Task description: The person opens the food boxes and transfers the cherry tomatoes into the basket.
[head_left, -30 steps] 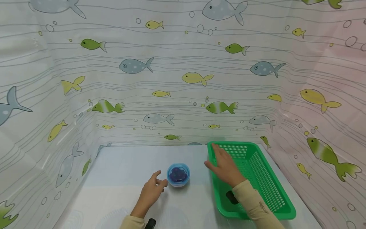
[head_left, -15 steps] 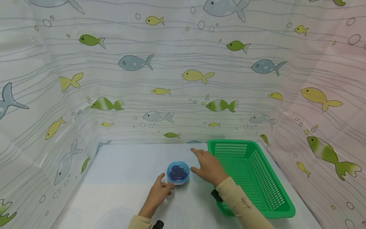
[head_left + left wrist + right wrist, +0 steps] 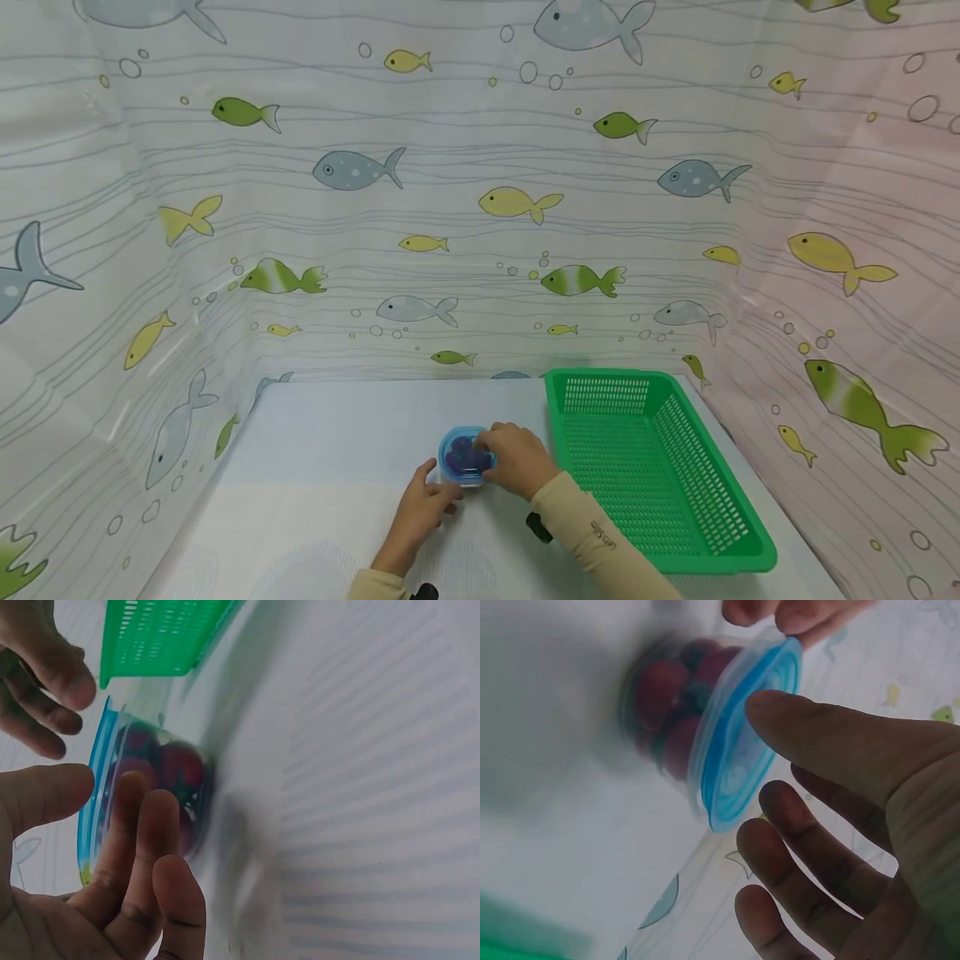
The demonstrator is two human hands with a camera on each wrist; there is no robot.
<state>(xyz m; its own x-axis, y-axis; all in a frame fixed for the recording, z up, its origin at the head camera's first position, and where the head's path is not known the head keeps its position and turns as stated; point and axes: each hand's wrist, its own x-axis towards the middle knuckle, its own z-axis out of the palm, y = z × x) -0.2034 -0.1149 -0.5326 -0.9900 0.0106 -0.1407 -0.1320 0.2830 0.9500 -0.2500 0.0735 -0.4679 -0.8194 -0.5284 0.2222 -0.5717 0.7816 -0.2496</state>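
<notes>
A small clear tub (image 3: 456,479) with a blue lid (image 3: 739,776) stands on the white table. Through its wall show several small red tomatoes (image 3: 182,766) with green stems. At the tub's near left side is my left hand (image 3: 422,510), fingers loosely bent, thumb near the lid's edge. Whether those fingertips touch the tub cannot be told. From the right my right hand (image 3: 519,460) reaches over the lid, its thumb in front of the lid in the right wrist view and the other fingers spread beyond the rim. Contact with the lid is unclear.
A green slotted plastic basket (image 3: 750,533) stands to the right of the tub. Behind the table hangs a fish-print sheet (image 3: 480,275), which also closes in both sides.
My right hand has moved left from over the green basket to the tub's lid. My left hand has edged right and closer to the tub. The tub stays in place.
</notes>
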